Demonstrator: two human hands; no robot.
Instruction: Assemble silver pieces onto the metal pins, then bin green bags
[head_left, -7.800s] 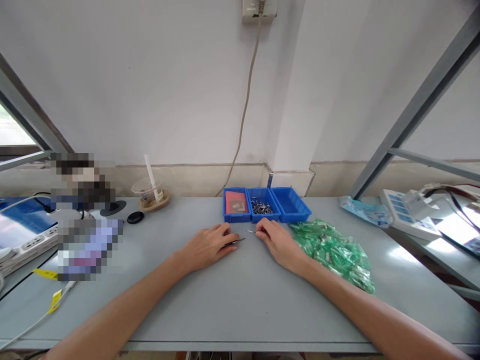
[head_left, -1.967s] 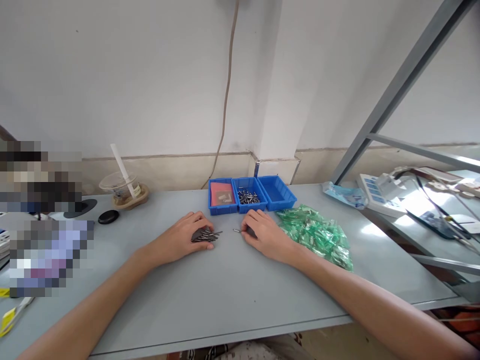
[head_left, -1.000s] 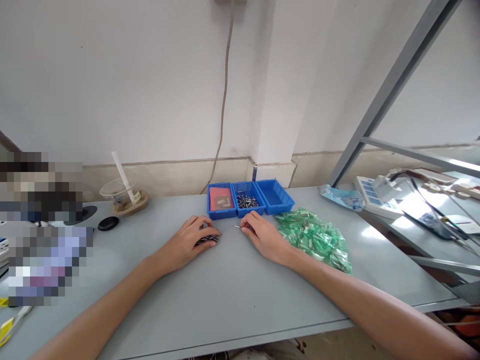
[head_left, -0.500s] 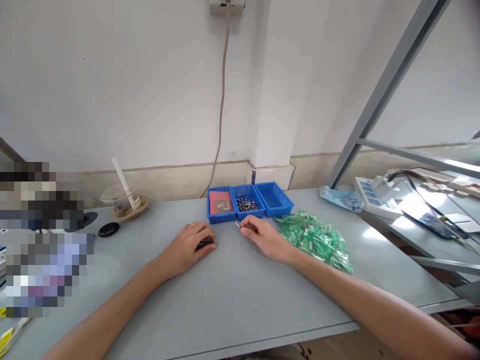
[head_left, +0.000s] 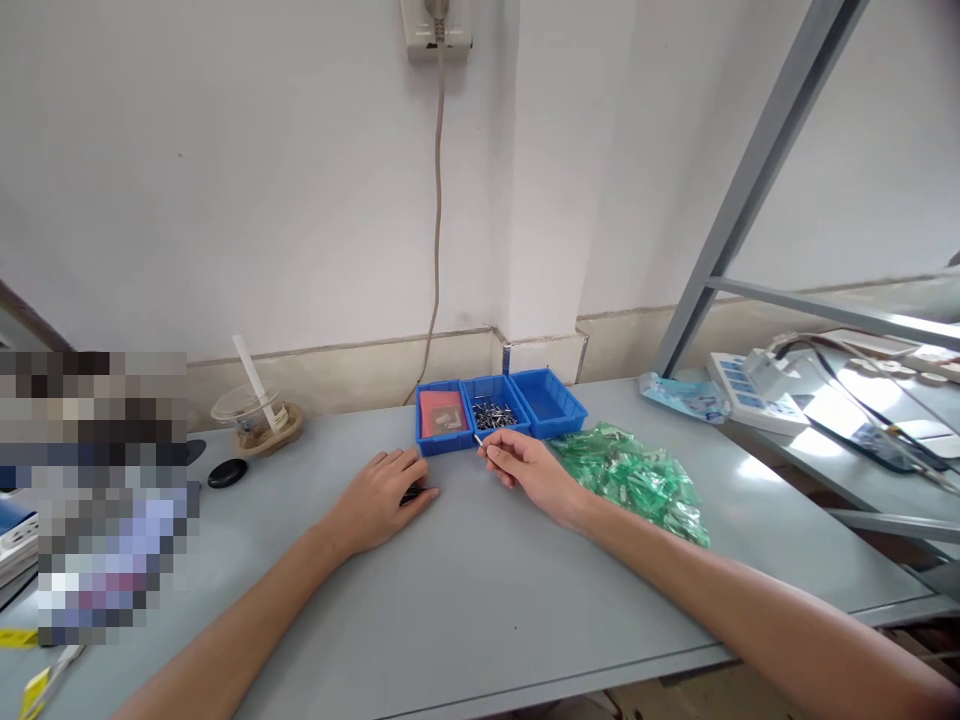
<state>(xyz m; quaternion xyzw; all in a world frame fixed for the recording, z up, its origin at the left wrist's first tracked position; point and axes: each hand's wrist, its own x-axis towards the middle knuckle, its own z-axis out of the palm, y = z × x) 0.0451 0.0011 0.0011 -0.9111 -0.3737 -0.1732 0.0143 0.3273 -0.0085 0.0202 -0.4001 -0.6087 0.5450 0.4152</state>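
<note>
Nearside of middle bin [head_left: 495, 386], pin [head_left: 479, 440] slanted forward-left was pinched by nearer right hand [head_left: 521, 467], dark pins [head_left: 412, 493] cupped under left hand [head_left: 384, 497].

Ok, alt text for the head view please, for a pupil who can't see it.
A person's right hand pinches a slim metal piece in front of three blue trays, while the left hand cups dark pieces on a grey table. The middle tray holds loose metal pieces; a green plastic heap lies by the right forearm.

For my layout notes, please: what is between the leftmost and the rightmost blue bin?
The middle blue bin, holding small metal pins, lies between them in the head view.
</note>
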